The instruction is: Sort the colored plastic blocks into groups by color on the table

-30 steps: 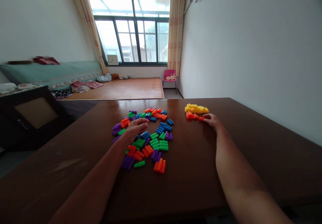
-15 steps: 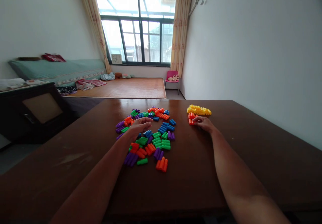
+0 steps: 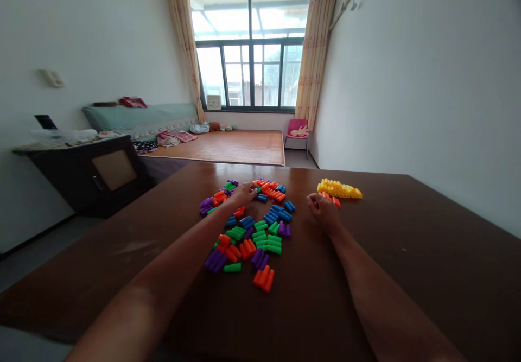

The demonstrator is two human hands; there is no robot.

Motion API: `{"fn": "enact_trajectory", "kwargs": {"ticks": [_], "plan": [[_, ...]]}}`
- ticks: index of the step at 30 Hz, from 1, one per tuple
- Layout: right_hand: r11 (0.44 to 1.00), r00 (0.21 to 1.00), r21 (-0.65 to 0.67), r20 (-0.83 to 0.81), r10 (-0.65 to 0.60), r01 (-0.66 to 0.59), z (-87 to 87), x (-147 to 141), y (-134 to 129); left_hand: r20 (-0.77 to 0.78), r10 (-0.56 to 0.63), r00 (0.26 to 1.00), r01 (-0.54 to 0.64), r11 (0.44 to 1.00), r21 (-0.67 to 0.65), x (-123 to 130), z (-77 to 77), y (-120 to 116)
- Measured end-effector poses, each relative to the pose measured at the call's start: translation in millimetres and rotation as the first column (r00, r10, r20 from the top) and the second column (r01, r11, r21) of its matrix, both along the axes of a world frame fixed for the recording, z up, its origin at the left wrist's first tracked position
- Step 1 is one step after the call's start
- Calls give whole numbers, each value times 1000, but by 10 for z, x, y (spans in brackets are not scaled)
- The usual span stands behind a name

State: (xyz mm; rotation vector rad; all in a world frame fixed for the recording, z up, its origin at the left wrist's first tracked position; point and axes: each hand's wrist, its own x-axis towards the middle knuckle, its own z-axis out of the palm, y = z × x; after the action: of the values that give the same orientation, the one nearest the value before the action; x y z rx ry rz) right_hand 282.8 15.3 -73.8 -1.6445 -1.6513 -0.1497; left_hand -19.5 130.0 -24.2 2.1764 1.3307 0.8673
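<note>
My left hand [image 3: 244, 192] reaches over the far part of a pile of plastic toy blocks shaped like joined tubes. Its fingers are pressed together at a small green block [image 3: 259, 189]; whether they grip it is hard to see. My right hand [image 3: 323, 213] hovers above the table with curled fingers, and I see nothing in them. Just behind it lie orange blocks [image 3: 334, 200], partly hidden by the hand. They sit in front of a stack of yellow blocks [image 3: 340, 189]. Blue blocks [image 3: 278, 214], green blocks [image 3: 268, 242] and purple blocks [image 3: 215, 260] lie loose in the pile.
The brown table [image 3: 325, 297] fills the foreground. One orange block [image 3: 264, 279] lies nearest to me. Beyond the table are a bed [image 3: 236, 144], a pink chair [image 3: 296, 127] and a window. A dark cabinet [image 3: 109, 169] stands at the left.
My right hand has drawn back leftward from the orange blocks. My left hand has moved forward to the far side of the pile. The view has swung slightly left.
</note>
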Motion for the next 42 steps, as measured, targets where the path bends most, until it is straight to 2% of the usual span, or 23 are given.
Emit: {"fn": "enact_trajectory", "kwargs": {"ticks": [2,5,9,12,15,18,21,24,27,30,34,36,39,41,42], "plan": [[1000,1000,-3,3,16,-16,-19,-1,16,-173,8,985,0,999,51,163,18,181],[1000,1000,-2,-21,-13,13,-41,63,43,-349,28,937,-28,1000,7,377,2,411],[999,997,12,-60,-45,46,-72,161,85,-418,25,908,-60,996,-70,492,-30,578],[999,995,19,-88,-40,42,-87,203,108,-412,-72,909,37,995,-93,424,31,571],[998,993,21,-106,-56,58,-88,220,114,-364,-224,904,195,974,-115,266,134,447],[998,993,10,-97,-65,67,-81,224,111,-290,-259,921,239,966,-102,76,177,236],[998,995,-12,-72,-66,66,-60,206,106,-249,-210,946,203,978,-56,-110,115,0],[1000,998,-12,-63,-11,11,-3,133,93,-187,-143,972,147,989,8,-264,-6,-216],[998,992,4,-105,68,-68,97,-37,74,-120,-53,991,58,997,40,-350,-104,-398],[988,976,-1,-155,155,-157,200,-294,69,-129,14,992,-9,999,36,-354,-139,-536],[917,922,-106,-95,376,-385,267,-638,88,-153,49,987,-40,997,62,-309,-130,-630],[884,889,-115,-133,439,-454,255,-766,88,-113,50,992,-39,995,95,-297,-119,-633],[888,858,-44,-287,427,-457,180,-893,55,63,33,997,-38,995,88,-292,-90,-606],[902,853,12,-320,412,-431,117,-944,12,271,-12,962,19,1000,-22,-281,-65,-601],[897,852,32,-299,430,-441,92,-963,-13,376,-43,925,85,992,-96,-269,-53,-611]]}}
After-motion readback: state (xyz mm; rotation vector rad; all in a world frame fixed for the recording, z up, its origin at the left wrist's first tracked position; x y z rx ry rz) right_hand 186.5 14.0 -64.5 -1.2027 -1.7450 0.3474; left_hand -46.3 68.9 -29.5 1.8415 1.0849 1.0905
